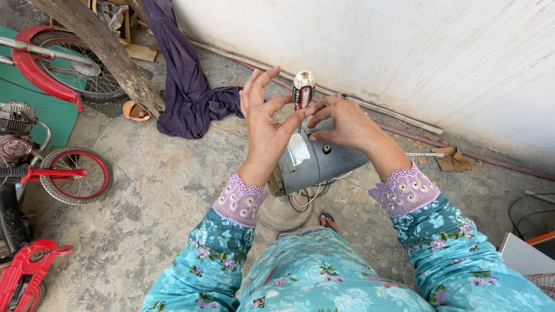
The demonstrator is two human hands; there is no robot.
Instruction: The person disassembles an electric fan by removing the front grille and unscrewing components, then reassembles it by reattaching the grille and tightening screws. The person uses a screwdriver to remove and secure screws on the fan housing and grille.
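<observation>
A grey fan motor housing [315, 164] stands on a round base [283, 215] on the concrete floor, with loose wires hanging below it. A screwdriver with a red, black and white handle [303, 89] stands upright on top of the housing. My left hand [267, 124] pinches the handle with thumb and forefinger, other fingers spread. My right hand [342, 122], wearing a ring, rests its fingertips on the housing and touches the screwdriver's lower handle.
A purple cloth [188, 86] hangs by the white wall. A wooden beam [110, 49] leans at left. Small red bicycles [63, 170] and a motorbike wheel [63, 66] stand at left. Pipes [404, 124] run along the wall base. A white box [529, 257] sits at right.
</observation>
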